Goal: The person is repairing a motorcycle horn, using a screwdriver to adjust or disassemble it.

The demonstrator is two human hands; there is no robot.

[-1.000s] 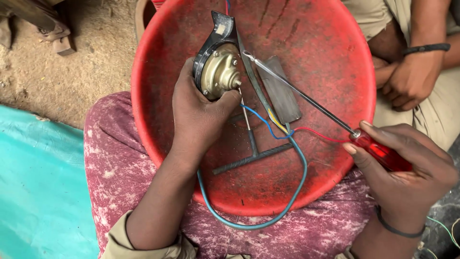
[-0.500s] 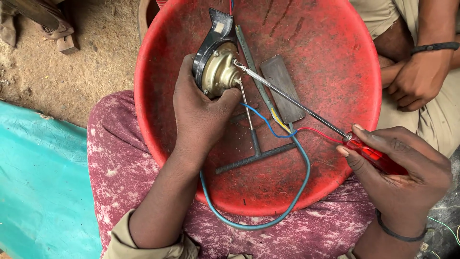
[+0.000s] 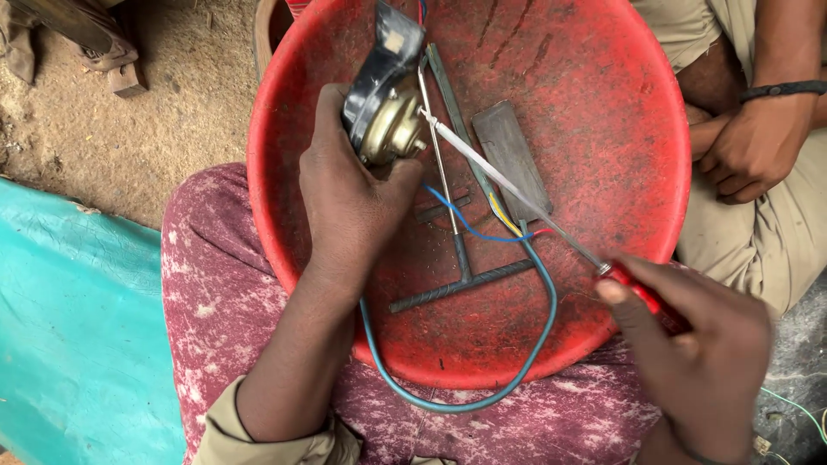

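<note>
Head view: my left hand (image 3: 349, 194) clamps the small brass-and-black motor (image 3: 389, 116) over the red basin (image 3: 603, 103) on my lap — compact, metal, probably weighty, best gripped round its casing. My right hand (image 3: 698, 362) pinches the red-handled screwdriver (image 3: 517, 191), tip touching the motor's hub — thin, stiff, slippery.

The floor is bare, sandy brown packed earth (image 3: 172, 112), scattered with small pebbles and grit under even daylight. A smooth turquoise plastic sheet (image 3: 69, 344) covers the ground at the lower left, its edge running diagonally across the dirt. A weathered block of grey-brown wood (image 3: 116, 69) lies on the earth at the upper left. At the lower right, rough dark grey ground (image 3: 792, 362) shows, crossed by a thin green wire (image 3: 797, 406).
</note>
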